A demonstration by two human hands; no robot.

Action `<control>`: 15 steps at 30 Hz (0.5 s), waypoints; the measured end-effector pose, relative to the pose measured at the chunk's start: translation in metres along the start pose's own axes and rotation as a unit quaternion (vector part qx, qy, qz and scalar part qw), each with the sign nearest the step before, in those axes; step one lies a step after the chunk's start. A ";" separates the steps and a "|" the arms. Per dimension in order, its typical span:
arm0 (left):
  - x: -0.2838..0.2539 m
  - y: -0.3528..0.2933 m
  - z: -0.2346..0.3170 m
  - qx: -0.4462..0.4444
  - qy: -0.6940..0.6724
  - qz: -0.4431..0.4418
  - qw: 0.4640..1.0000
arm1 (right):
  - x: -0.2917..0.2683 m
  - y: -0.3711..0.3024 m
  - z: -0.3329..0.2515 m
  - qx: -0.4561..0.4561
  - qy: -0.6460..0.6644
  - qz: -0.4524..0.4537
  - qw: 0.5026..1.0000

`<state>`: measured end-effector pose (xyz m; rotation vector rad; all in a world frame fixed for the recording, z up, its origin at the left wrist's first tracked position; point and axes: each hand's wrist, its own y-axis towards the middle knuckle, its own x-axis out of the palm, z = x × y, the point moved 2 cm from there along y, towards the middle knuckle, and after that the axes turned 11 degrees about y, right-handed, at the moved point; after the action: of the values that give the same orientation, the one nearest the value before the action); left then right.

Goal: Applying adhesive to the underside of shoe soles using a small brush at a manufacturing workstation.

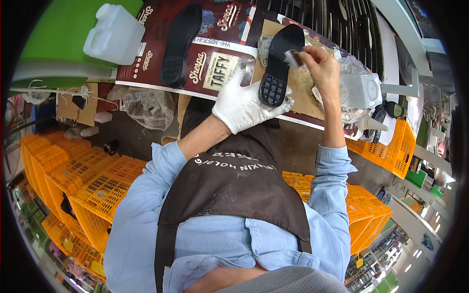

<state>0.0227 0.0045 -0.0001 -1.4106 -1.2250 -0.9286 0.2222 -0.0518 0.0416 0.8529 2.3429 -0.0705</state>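
A black shoe sole (286, 40) with a treaded heel block is held up over the work surface. My left hand (244, 103), in a soiled white glove, grips it at the heel end, its fingers passing behind the sole. My bare right hand (323, 68) pinches a small brush (292, 59) with pale bristles against the middle of the sole. To the left, a second black sole (180, 49) lies on the dark red printed cardboard (207, 34). A stained piece of brown cardboard (305, 88) is under my hands.
A white plastic jug (115, 36) stands at the far left. Right of my right hand are a clear plastic container (361, 91) and a pale nozzle (373, 124). Dark slats (337, 24) run along the far side. Orange crates (105, 188) stand on both sides below.
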 end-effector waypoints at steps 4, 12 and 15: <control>-0.001 0.000 -0.001 -0.004 0.004 -0.008 1.000 | -0.004 -0.003 0.011 -0.040 0.045 0.073 0.996; -0.018 0.000 -0.003 -0.003 0.038 -0.002 0.999 | -0.003 -0.007 0.015 -0.041 -0.013 0.083 0.996; -0.022 0.001 -0.003 0.010 0.051 -0.002 0.999 | -0.003 -0.006 0.017 0.027 0.144 0.047 0.988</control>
<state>0.0198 -0.0034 -0.0210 -1.3287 -1.1586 -0.9764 0.2302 -0.0625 0.0292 1.0592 2.5739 0.0314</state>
